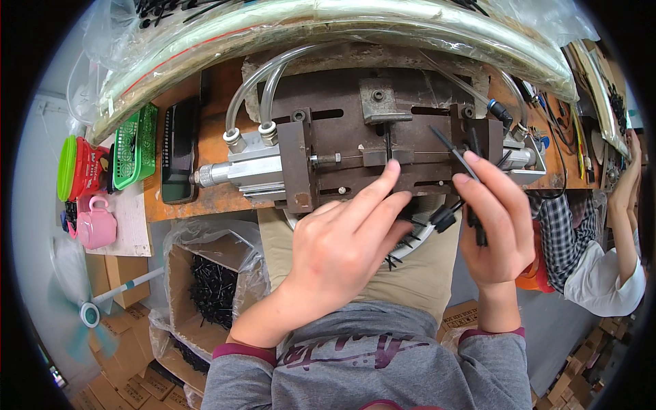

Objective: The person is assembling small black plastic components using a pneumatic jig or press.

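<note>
My left hand (342,236) reaches over the front of a brown metal clamping fixture (342,92). Its index finger is stretched out, with the tip at the lower end of a slim black rod (389,140) standing in the fixture's middle; whether it touches the rod I cannot tell. My right hand (495,229) is closed around several black plastic rods (447,142), one pinched between thumb and forefinger and slanting up to the left. A black blocky end (443,219) sticks out beside that palm. Below the left fingers, more black pieces show in a partly hidden white container (430,239) on my lap.
Silver air cylinders (256,167) with clear hoses flank the fixture. At the left stand a green basket (126,154), a black tray (181,147) and a pink cup (97,224). Below are a lined carton of black parts (213,290) and a fan (89,314). Another person (605,273) sits at the right.
</note>
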Demonstrator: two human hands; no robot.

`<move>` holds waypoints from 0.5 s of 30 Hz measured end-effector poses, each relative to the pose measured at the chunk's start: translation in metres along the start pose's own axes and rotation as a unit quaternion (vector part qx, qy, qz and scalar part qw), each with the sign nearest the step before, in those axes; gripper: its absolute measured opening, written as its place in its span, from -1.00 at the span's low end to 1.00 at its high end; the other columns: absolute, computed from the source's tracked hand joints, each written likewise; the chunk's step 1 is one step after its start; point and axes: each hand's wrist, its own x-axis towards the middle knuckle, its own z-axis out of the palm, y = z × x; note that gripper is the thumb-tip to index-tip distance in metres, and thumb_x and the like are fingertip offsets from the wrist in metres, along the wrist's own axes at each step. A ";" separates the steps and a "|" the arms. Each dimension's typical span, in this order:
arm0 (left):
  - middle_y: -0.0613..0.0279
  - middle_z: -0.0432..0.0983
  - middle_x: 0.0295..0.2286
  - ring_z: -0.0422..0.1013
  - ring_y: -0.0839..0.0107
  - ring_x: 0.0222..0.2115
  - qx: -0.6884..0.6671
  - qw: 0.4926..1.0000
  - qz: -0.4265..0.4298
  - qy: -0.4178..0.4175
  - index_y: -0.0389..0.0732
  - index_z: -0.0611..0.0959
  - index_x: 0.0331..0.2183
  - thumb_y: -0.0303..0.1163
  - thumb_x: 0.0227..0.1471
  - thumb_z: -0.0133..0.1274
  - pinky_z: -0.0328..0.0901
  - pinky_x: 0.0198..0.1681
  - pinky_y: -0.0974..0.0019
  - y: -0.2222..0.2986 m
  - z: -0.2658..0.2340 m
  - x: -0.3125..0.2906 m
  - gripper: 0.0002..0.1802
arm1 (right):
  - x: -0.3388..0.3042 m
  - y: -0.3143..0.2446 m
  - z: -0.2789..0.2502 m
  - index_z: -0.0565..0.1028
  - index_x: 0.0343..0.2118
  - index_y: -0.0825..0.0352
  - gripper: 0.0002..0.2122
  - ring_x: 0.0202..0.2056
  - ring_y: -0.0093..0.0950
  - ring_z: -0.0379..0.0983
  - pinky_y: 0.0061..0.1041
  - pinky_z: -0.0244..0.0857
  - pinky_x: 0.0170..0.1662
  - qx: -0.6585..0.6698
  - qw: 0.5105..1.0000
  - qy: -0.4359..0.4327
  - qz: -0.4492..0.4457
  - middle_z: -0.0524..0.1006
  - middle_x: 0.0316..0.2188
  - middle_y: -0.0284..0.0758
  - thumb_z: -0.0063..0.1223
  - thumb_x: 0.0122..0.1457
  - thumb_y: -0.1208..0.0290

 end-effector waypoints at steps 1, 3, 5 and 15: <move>0.09 0.61 -0.12 0.54 0.41 -0.45 -0.116 0.993 -0.031 0.011 -0.26 0.71 -0.26 -0.52 -0.25 0.38 0.43 -0.39 0.40 0.005 -0.002 0.000 -0.63 | -0.002 -0.001 0.003 0.59 -0.25 0.52 -0.70 -0.33 -0.23 0.59 -0.43 0.52 -0.30 0.003 1.000 -0.004 -0.015 0.58 -0.18 0.01 0.18 -0.15 0.73; 0.08 0.63 -0.20 0.56 0.38 -0.38 -0.247 0.968 -0.046 0.014 -0.29 0.71 -0.25 -0.54 -0.26 0.40 0.46 -0.33 0.38 0.010 -0.007 0.001 -0.60 | -0.003 -0.005 0.005 0.59 -0.25 0.53 -0.69 -0.34 -0.23 0.60 -0.44 0.52 -0.32 0.021 0.999 -0.016 -0.021 0.57 -0.18 0.03 0.17 -0.16 0.71; 0.07 0.65 -0.27 0.58 0.33 -0.33 -0.277 0.961 -0.017 0.003 -0.32 0.71 -0.24 -0.56 -0.27 0.41 0.48 -0.28 0.35 0.010 -0.014 0.001 -0.58 | -0.003 -0.008 0.005 0.59 -0.22 0.53 -0.65 -0.30 -0.21 0.60 -0.43 0.53 -0.27 0.053 0.998 -0.029 -0.018 0.57 -0.16 0.05 0.13 -0.19 0.71; -0.09 0.55 -0.09 0.56 0.31 -0.43 -0.012 0.998 0.002 0.061 -0.33 0.70 -0.34 -0.56 -0.31 0.39 0.47 -0.33 0.38 -0.001 0.009 -0.013 -0.66 | -0.006 -0.005 0.000 0.59 -0.20 0.46 -0.70 -0.25 -0.35 0.58 -0.49 0.52 -0.24 0.120 0.979 0.055 0.156 0.59 -0.19 -0.09 0.17 -0.05 0.83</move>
